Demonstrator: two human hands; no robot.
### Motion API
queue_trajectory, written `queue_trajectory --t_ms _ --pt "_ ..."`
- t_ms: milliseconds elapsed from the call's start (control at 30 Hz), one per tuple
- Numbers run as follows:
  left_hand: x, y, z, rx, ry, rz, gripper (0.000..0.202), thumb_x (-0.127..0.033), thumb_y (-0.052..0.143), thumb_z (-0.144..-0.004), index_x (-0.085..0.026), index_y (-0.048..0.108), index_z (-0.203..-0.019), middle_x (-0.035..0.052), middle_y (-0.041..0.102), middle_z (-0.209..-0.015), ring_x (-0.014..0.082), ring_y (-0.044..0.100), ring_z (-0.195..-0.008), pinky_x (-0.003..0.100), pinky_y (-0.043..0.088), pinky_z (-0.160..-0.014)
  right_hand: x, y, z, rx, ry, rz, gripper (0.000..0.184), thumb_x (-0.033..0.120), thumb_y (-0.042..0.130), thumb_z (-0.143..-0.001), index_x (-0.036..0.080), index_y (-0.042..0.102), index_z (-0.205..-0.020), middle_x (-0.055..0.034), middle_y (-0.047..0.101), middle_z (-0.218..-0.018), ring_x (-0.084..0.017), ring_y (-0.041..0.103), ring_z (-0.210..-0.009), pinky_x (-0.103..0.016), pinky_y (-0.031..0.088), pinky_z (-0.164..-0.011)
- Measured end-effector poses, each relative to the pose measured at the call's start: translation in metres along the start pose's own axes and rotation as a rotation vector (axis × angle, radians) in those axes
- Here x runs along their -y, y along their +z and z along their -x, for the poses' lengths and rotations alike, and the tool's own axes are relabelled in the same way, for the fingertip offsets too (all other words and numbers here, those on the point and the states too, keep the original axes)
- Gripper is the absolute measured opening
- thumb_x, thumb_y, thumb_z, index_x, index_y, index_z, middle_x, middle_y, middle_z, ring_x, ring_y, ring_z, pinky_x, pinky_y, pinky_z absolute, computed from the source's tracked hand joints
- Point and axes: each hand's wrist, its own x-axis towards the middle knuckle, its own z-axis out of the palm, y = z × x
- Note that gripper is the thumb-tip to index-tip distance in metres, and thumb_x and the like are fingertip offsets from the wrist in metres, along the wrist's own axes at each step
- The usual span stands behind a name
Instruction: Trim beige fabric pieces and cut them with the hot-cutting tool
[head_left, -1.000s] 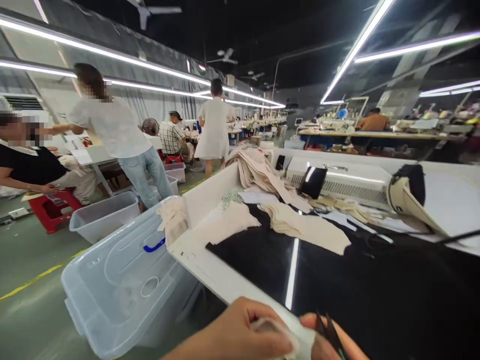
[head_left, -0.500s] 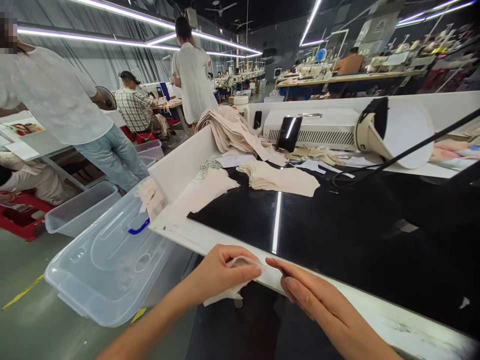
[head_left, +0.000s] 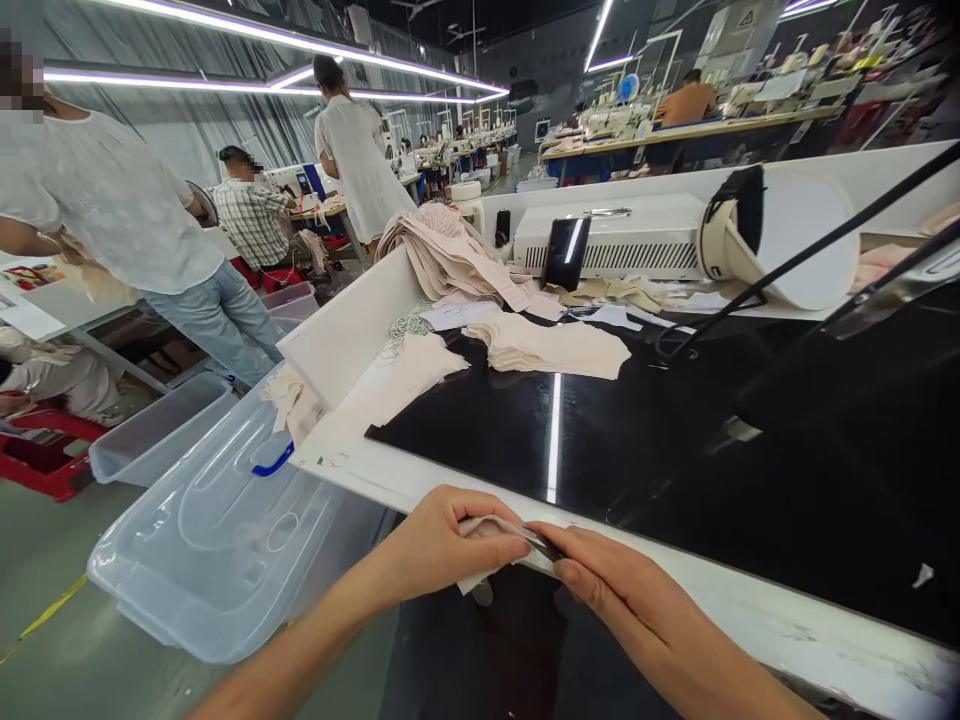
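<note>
I hold the pale cloth at the desk's near edge, pinched in my left hand; my right hand grips a dark tool beside it, forearms angled inward. Beyond, black surface runs back toward stacked pieces.

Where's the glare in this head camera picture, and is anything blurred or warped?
Head view: a white streak glares off the black tabletop; head view: the left hand and right hand look fairly sharp; head view: the standing person at far left seems tilted and stretched, probably wide-angle distortion.
</note>
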Motion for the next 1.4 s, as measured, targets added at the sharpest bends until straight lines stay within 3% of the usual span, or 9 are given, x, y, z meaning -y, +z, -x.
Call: queue_trajectory --t_ms 200,367,733,900,1100,1400 --pt "-0.002 0.001 -0.001 -0.025 -0.009 -0.068 0.033 -0.043 0.083 -0.092 -0.012 0.088 -0.101 -0.0013 0.06 -0.071 0.0118 0.045 -0.066 0.028 0.03 -0.061 0.001 -0.002 -0.001 0.007 0.004 0.036 0.066 0.078 0.042 -0.12 0.033 0.082 -0.15 -0.0095 0.081 -0.144 -0.037 0.074 -0.14 -0.049 0.064 -0.118" --pt "-0.006 0.002 0.0 -0.021 -0.016 -0.062 0.029 -0.041 0.081 -0.092 -0.013 0.086 -0.098 -0.0044 0.053 -0.065 0.0112 0.041 -0.063 0.028 0.027 -0.059 0.0 -0.001 -0.001 0.014 -0.014 0.044 0.065 0.079 0.042 -0.12 0.035 0.085 -0.142 -0.0077 0.084 -0.13 -0.037 0.073 -0.14 -0.046 0.066 -0.111" --pt "-0.012 0.003 0.006 -0.026 -0.006 -0.096 0.027 -0.041 0.08 -0.094 -0.015 0.082 -0.092 -0.0074 0.045 -0.061 0.0105 0.034 -0.061 0.029 0.025 -0.058 -0.003 0.003 -0.002 0.0 0.11 0.028 0.079 0.09 0.04 -0.113 0.032 0.083 -0.145 -0.0107 0.079 -0.15 -0.038 0.073 -0.143 -0.05 0.06 -0.124" --pt "-0.011 0.004 0.006 -0.031 0.001 -0.095 0.025 -0.04 0.08 -0.094 -0.015 0.081 -0.092 -0.0071 0.045 -0.062 0.0105 0.035 -0.061 0.029 0.025 -0.058 -0.003 0.003 0.0 -0.002 0.082 0.038 0.077 0.088 0.039 -0.115 0.032 0.085 -0.141 -0.01 0.082 -0.144 -0.037 0.074 -0.141 -0.048 0.061 -0.121" --pt "-0.01 0.005 0.007 -0.029 0.002 -0.107 0.03 -0.044 0.081 -0.094 -0.015 0.083 -0.093 -0.0054 0.05 -0.064 0.0109 0.037 -0.062 0.028 0.026 -0.058 0.003 0.004 -0.002 -0.016 0.023 0.046 0.074 0.085 0.037 -0.118 0.032 0.088 -0.128 -0.0078 0.086 -0.121 -0.036 0.078 -0.131 -0.041 0.067 -0.103" --pt "-0.013 0.006 0.001 -0.038 -0.006 -0.114 0.028 -0.043 0.078 -0.095 -0.015 0.083 -0.093 -0.0065 0.047 -0.064 0.011 0.035 -0.063 0.028 0.028 -0.06 -0.002 0.003 -0.002 -0.055 -0.009 0.098 0.067 0.077 0.039 -0.121 0.032 0.085 -0.137 -0.0087 0.084 -0.134 -0.034 0.08 -0.127 -0.045 0.068 -0.11"
